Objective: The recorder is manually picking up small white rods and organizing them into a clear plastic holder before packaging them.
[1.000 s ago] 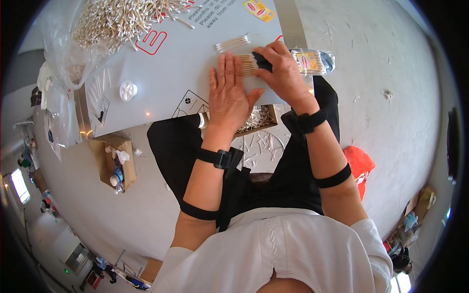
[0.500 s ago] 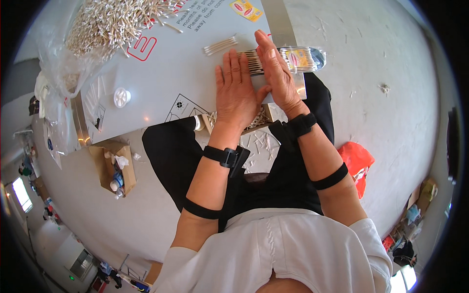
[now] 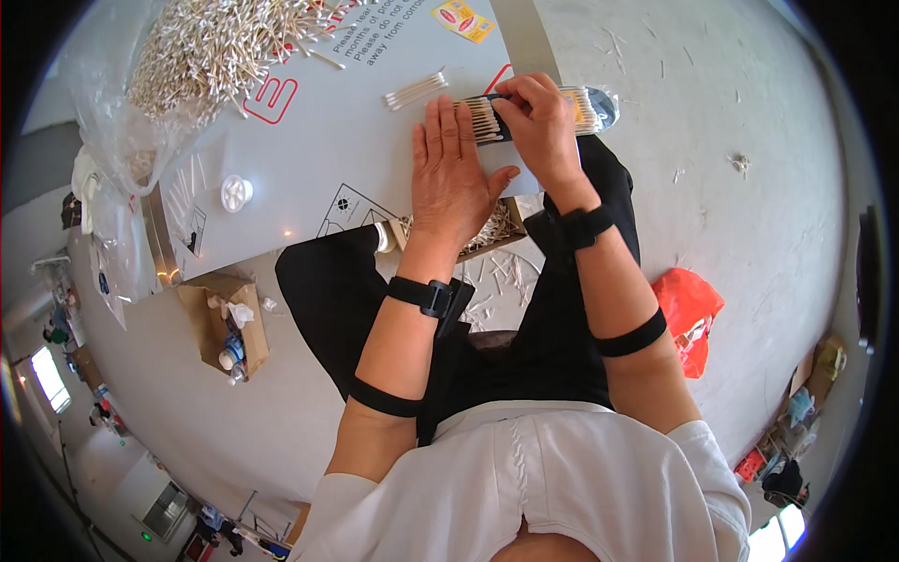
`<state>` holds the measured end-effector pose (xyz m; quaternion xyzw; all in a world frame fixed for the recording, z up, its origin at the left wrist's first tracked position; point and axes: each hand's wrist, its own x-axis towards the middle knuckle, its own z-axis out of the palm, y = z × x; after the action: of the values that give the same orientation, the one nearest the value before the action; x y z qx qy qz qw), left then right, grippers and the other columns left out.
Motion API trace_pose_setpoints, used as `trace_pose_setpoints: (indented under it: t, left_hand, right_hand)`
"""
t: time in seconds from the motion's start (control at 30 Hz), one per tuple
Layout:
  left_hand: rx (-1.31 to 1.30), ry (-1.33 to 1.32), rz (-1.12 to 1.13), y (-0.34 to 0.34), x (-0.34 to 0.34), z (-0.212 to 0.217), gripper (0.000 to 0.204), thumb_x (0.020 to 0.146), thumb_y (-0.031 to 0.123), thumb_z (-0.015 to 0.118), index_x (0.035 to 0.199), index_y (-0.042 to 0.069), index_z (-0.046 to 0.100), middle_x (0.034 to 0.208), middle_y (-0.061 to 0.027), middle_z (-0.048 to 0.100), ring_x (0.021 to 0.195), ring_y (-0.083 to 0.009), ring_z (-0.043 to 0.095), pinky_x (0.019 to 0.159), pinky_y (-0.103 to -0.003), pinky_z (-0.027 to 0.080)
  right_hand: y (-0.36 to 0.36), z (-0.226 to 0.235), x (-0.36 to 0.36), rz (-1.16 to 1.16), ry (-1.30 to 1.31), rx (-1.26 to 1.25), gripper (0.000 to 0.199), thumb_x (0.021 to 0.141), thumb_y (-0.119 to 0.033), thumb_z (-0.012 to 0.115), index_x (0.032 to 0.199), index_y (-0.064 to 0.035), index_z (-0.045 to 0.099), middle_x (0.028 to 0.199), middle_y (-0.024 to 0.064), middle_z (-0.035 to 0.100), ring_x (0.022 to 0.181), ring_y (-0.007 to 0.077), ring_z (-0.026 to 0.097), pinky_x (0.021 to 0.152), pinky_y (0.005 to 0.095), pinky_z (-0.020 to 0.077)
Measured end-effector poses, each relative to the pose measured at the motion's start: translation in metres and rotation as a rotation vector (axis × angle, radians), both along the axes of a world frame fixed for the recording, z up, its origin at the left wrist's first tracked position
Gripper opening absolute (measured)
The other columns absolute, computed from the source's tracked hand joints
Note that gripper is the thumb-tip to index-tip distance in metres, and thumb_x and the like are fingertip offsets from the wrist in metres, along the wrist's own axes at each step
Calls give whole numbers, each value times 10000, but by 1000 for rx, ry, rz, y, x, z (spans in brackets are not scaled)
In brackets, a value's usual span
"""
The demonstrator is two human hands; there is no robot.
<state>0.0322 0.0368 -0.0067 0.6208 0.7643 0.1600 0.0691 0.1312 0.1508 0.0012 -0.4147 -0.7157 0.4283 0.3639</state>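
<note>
A flat row of cotton swabs in a clear, dark-edged pack lies along the right side of the table. My left hand rests flat over the row's left end, fingers straight and thumb out to the side. Over the middle of the pack, my right hand is closed, thumb and forefinger pinched together; whatever is between them is hidden. Past that hand the pack's right end sticks out over the table edge, with part of a yellow label showing. A small bundle of swabs lies just beyond my left fingertips.
A big heap of loose swabs spills from a clear plastic bag at the far left. Yellow labels and a round white container lie on the table. Below are a box of swabs, a cardboard box and a red bag.
My right hand has gone from straight, upright fingers beside the left to a pinch over the pack, a little lower and to the right. My left hand stays flat in place.
</note>
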Motion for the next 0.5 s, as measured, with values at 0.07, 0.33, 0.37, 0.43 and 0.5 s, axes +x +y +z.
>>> trace_pose_setpoints:
  t: [0.07,0.33,0.37,0.43,0.5]
  left_hand:
    - [25,22,-7,0,0,-2,941,891,576,553,1496,-70,234,1577,-266,189,1489,-385,130,1199,-506,108]
    - [23,56,-14,-1,-1,-5,914,922,596,495,1504,-51,214,1580,-250,187,1484,-383,146,1191,-510,122]
    - [21,58,-20,0,0,-5,911,921,590,500,1507,-47,214,1585,-242,184,1486,-378,141,1192,-509,117]
    - [15,57,-16,-2,-2,-4,906,921,583,504,1508,-43,215,1588,-235,181,1488,-372,137,1193,-507,116]
    - [12,54,-16,-2,-2,-4,901,922,576,508,1510,-40,216,1592,-227,178,1490,-367,134,1194,-506,114]
  right_hand:
    - [11,3,-2,72,-280,194,156,783,-133,725,884,-18,699,915,129,694,755,262,666,682,366,525]
    - [40,10,-17,173,-581,101,184,670,-172,772,766,-40,685,701,136,664,686,311,655,637,388,515]
    - [43,9,-16,188,-599,117,183,654,-166,777,749,-41,683,701,141,663,681,320,654,633,390,514]
    - [44,15,-21,198,-620,83,182,647,-159,777,744,-39,681,698,143,662,680,321,654,630,390,514]
    - [45,15,-22,202,-643,50,181,639,-152,778,739,-37,680,696,145,660,679,322,655,627,390,514]
